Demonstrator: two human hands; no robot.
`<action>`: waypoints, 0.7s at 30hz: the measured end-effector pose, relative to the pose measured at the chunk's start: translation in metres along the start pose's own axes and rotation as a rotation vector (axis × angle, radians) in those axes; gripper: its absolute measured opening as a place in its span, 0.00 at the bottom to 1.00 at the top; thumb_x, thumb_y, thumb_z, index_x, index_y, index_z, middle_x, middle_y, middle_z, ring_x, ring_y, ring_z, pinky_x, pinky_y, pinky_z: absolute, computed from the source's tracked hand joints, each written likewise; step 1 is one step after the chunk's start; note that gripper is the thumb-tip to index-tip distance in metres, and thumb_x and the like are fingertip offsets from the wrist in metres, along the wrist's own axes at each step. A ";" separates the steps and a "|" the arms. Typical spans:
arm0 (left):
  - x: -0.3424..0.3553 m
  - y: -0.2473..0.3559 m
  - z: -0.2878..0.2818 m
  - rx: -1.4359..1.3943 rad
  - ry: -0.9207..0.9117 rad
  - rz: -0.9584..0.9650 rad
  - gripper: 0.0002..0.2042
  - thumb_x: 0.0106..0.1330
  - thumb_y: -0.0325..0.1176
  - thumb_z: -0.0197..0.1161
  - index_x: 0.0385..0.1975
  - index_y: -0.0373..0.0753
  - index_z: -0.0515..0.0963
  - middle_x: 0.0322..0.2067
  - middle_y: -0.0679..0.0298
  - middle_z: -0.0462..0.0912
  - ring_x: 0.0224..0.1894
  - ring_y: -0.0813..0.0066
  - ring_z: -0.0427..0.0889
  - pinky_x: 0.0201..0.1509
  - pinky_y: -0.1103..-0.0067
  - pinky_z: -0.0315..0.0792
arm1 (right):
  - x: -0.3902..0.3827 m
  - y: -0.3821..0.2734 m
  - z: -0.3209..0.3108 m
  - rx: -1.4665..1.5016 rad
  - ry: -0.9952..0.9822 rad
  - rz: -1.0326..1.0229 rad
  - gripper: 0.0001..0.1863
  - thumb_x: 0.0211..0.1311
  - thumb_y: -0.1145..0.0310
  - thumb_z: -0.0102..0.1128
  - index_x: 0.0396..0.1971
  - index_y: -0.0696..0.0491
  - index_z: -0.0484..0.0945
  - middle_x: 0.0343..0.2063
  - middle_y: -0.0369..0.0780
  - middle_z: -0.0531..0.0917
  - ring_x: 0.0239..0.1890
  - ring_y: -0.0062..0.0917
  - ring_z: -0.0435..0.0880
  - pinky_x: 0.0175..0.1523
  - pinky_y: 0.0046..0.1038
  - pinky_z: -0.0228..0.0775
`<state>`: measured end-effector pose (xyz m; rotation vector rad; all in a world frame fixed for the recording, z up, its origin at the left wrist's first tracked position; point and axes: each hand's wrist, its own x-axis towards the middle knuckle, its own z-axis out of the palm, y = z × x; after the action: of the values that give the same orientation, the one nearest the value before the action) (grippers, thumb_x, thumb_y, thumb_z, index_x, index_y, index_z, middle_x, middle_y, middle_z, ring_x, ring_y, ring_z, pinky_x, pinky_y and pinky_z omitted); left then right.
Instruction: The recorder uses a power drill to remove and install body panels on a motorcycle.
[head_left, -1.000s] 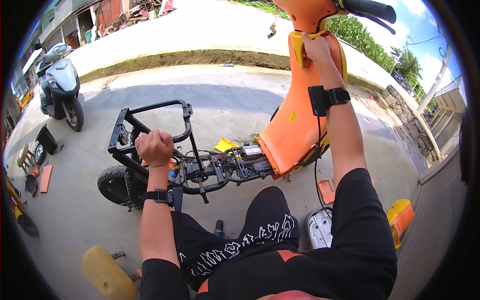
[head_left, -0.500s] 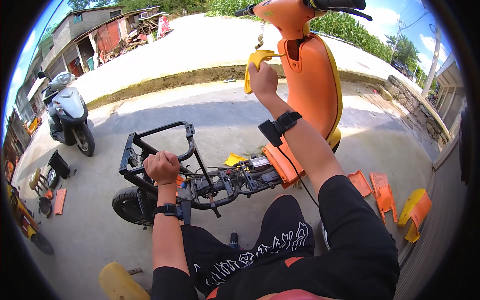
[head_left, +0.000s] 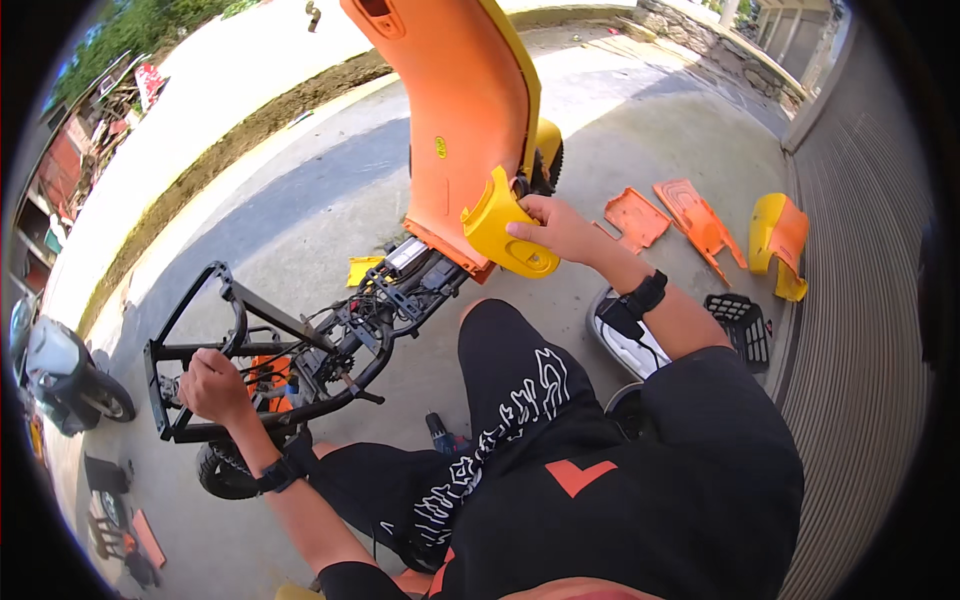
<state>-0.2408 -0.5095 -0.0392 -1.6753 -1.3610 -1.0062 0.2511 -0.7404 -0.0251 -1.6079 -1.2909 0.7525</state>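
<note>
My right hand [head_left: 565, 235] grips a curved yellow plastic scooter panel [head_left: 505, 225], thumb on its face. The panel is held in front of the scooter's orange front body [head_left: 470, 110], above its lower edge. Closed into a fist, my left hand [head_left: 212, 387] is at the black tubular rear frame [head_left: 230, 432] of the scooter, and whatever lies inside its fingers is hidden. Wiring and a silver box [head_left: 405, 255] show along the bare middle of the chassis.
Orange panels [head_left: 690, 215], a yellow-and-orange cover [head_left: 778, 240] and a black basket [head_left: 740, 330] lie at the right by the ribbed shutter [head_left: 860, 300]. A power drill [head_left: 442, 435] is near my legs. A grey scooter [head_left: 65, 370] stands at the left.
The yellow panel has come down and toward me in my right hand, turned broad side up. The view has swung right and downward. My left hand stays closed at the frame.
</note>
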 end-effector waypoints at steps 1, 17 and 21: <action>-0.002 -0.004 0.002 0.032 -0.019 0.010 0.18 0.69 0.39 0.48 0.18 0.41 0.76 0.16 0.60 0.77 0.25 0.57 0.77 0.34 0.64 0.68 | -0.023 0.002 -0.009 0.080 0.078 0.159 0.21 0.63 0.60 0.63 0.47 0.62 0.77 0.36 0.38 0.84 0.36 0.17 0.82 0.43 0.23 0.74; -0.001 -0.025 0.013 0.162 -0.129 0.075 0.20 0.64 0.41 0.49 0.19 0.34 0.79 0.23 0.48 0.79 0.27 0.47 0.79 0.30 0.56 0.71 | -0.289 0.168 -0.069 0.588 0.966 0.766 0.20 0.65 0.66 0.58 0.52 0.63 0.73 0.43 0.45 0.83 0.42 0.30 0.86 0.46 0.31 0.80; 0.001 -0.036 0.025 0.295 -0.227 0.145 0.17 0.63 0.42 0.52 0.20 0.38 0.81 0.23 0.49 0.81 0.26 0.50 0.81 0.28 0.58 0.72 | -0.326 0.187 -0.093 0.652 1.113 0.776 0.18 0.66 0.68 0.57 0.51 0.63 0.73 0.44 0.45 0.83 0.44 0.31 0.85 0.48 0.32 0.79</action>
<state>-0.2734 -0.4812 -0.0463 -1.6699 -1.4293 -0.5160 0.3219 -1.0865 -0.1849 -1.5236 0.3778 0.4678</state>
